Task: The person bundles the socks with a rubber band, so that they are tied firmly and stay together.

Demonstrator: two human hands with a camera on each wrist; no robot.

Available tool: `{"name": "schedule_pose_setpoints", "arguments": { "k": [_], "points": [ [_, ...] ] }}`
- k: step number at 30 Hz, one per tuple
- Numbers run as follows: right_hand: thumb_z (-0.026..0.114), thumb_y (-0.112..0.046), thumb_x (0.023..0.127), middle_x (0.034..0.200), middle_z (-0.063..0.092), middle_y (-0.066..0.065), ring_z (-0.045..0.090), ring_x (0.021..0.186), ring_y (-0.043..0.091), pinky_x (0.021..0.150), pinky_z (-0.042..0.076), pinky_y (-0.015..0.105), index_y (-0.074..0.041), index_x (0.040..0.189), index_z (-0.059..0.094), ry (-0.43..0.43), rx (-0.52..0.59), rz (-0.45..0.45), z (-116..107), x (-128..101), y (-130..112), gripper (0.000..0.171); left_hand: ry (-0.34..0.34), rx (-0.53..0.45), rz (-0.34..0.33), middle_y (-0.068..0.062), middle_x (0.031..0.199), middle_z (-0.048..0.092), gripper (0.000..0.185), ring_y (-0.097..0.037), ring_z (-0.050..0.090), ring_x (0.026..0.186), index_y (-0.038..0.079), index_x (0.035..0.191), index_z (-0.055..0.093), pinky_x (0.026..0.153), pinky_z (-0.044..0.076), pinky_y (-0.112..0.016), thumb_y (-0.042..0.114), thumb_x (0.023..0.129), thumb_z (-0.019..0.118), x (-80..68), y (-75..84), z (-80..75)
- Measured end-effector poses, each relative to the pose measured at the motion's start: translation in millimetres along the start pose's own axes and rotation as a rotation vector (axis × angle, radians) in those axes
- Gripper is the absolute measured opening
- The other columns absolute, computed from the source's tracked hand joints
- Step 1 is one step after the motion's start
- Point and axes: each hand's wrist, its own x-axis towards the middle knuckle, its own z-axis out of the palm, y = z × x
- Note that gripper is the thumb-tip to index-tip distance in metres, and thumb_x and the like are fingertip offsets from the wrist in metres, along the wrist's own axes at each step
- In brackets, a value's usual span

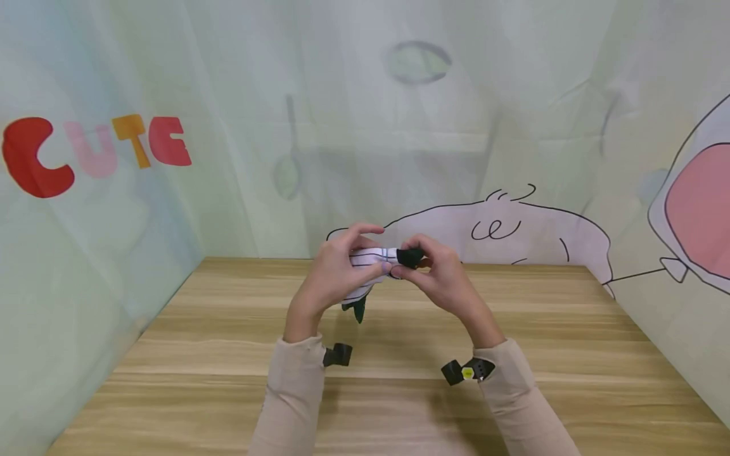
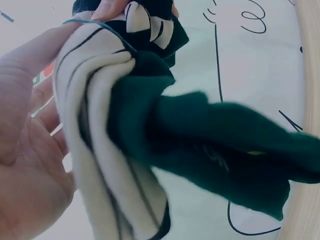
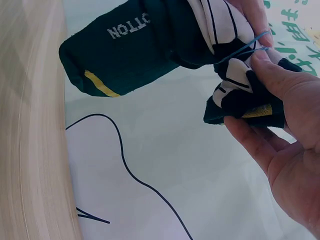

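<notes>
A bundle of socks point(image 1: 367, 258), white with dark stripes and dark green ends, is held up above the table. My left hand point(image 1: 333, 272) grips its left part, thumb in front and index finger raised behind. With thumb and fingers, my right hand point(image 1: 441, 275) pinches the dark end on the right. A thin blue elastic band point(image 3: 245, 50) circles the bundle near the thumbs. In the right wrist view, a green sock end point(image 3: 125, 50) with "COTTON" lettering and a yellow stripe hangs away from the hands. The left wrist view shows folded striped fabric point(image 2: 95, 110) beside the palm.
The wood-grain table point(image 1: 399, 411) spreads below both hands. A printed cloth backdrop point(image 1: 353, 126) stands behind it, with "CUTE" letters point(image 1: 40, 158) at left and a line-drawn figure point(image 1: 547, 234) low at the back. Black wrist cameras point(image 1: 341, 354) sit at the sleeve cuffs.
</notes>
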Motion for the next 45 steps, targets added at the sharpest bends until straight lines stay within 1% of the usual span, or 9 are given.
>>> {"name": "schedule_pose_setpoints", "arguments": {
  "k": [8, 14, 20, 25, 28, 31, 32, 40, 45],
  "points": [
    [0.068, -0.008, 0.077, 0.089, 0.057, 0.003, 0.057, 0.08, 0.015, 0.066, 0.051, 0.03, -0.006, 0.091, 0.052, 0.012, -0.002, 0.012, 0.7, -1.5, 0.3, 0.022, -0.009, 0.001, 0.032, 0.006, 0.091, 0.061, 0.044, -0.008, 0.059, 0.076, 0.026, 0.116, 0.047, 0.067, 0.048, -0.027, 0.02, 0.077, 0.066, -2.1, -0.8, 1.8],
    [0.068, -0.006, 0.077, 0.09, 0.057, 0.002, 0.057, 0.081, 0.015, 0.067, 0.051, 0.029, -0.008, 0.091, 0.053, 0.012, 0.025, 0.006, 0.0, -1.6, -1.9, 0.021, -0.021, -0.008, 0.058, 0.004, 0.09, 0.061, 0.043, -0.011, 0.059, 0.076, 0.024, 0.116, 0.046, 0.065, 0.049, -0.027, 0.015, 0.077, 0.064, -3.7, -1.7, -1.0],
    [0.066, -0.003, 0.077, 0.094, 0.054, 0.005, 0.058, 0.084, 0.019, 0.066, 0.052, 0.031, -0.007, 0.096, 0.049, 0.022, 0.133, 0.0, -4.8, 1.1, -1.8, 0.026, -0.051, -0.013, 0.01, 0.002, 0.104, 0.059, 0.046, -0.012, 0.057, 0.083, 0.029, 0.117, 0.044, 0.068, 0.048, -0.028, 0.028, 0.078, 0.067, -3.9, 5.8, -4.1],
    [0.064, -0.002, 0.078, 0.097, 0.052, 0.005, 0.058, 0.088, 0.022, 0.066, 0.052, 0.033, -0.007, 0.104, 0.046, 0.022, 0.206, -0.017, -7.9, 1.3, 0.6, 0.032, -0.077, -0.02, -0.044, -0.004, 0.107, 0.058, 0.045, -0.016, 0.057, 0.085, 0.025, 0.118, 0.044, 0.071, 0.047, -0.031, 0.026, 0.079, 0.066, -6.5, 23.7, -11.0],
    [0.063, -0.002, 0.08, 0.099, 0.051, 0.006, 0.057, 0.088, 0.023, 0.067, 0.052, 0.032, -0.007, 0.111, 0.046, 0.01, 0.192, -0.019, -10.9, 1.1, 0.7, 0.035, -0.112, -0.028, -0.096, -0.005, 0.107, 0.058, 0.041, -0.016, 0.056, 0.087, 0.024, 0.117, 0.044, 0.074, 0.046, -0.033, 0.024, 0.081, 0.064, -9.8, 33.6, -17.8],
    [0.062, -0.004, 0.081, 0.101, 0.052, 0.007, 0.057, 0.088, 0.024, 0.067, 0.052, 0.03, -0.009, 0.113, 0.047, 0.006, 0.161, -0.008, -16.9, 0.3, 0.3, 0.035, -0.171, -0.068, -0.134, -0.002, 0.105, 0.059, 0.039, -0.014, 0.057, 0.087, 0.026, 0.119, 0.044, 0.076, 0.046, -0.033, 0.028, 0.083, 0.061, -11.0, 29.3, -23.2],
    [0.062, -0.004, 0.081, 0.102, 0.052, 0.006, 0.056, 0.088, 0.023, 0.067, 0.052, 0.03, -0.01, 0.113, 0.047, 0.007, 0.152, -0.006, -19.3, -0.3, -0.1, 0.035, -0.197, -0.093, -0.147, -0.005, 0.104, 0.06, 0.04, -0.016, 0.057, 0.087, 0.022, 0.12, 0.044, 0.076, 0.045, -0.034, 0.024, 0.083, 0.061, -12.0, 32.3, -26.3],
    [0.061, 0.004, 0.079, 0.102, 0.052, 0.006, 0.055, 0.084, 0.023, 0.067, 0.052, 0.032, -0.004, 0.11, 0.048, 0.041, 0.202, -0.03, -34.1, -6.2, -2.3, 0.034, -0.345, -0.152, -0.184, -0.003, 0.102, 0.057, 0.05, -0.017, 0.056, 0.089, 0.022, 0.124, 0.043, 0.077, 0.045, -0.033, 0.025, 0.08, 0.065, -17.2, 19.7, -35.2],
    [0.061, 0.006, 0.078, 0.102, 0.052, 0.007, 0.054, 0.083, 0.022, 0.067, 0.051, 0.031, -0.002, 0.109, 0.049, 0.052, 0.203, -0.035, -41.7, -8.8, -6.5, 0.034, -0.399, -0.279, -0.19, -0.007, 0.105, 0.055, 0.052, -0.021, 0.056, 0.091, 0.022, 0.123, 0.042, 0.078, 0.047, -0.034, 0.021, 0.078, 0.068, -20.8, 4.9, -33.9]
  ]
}}
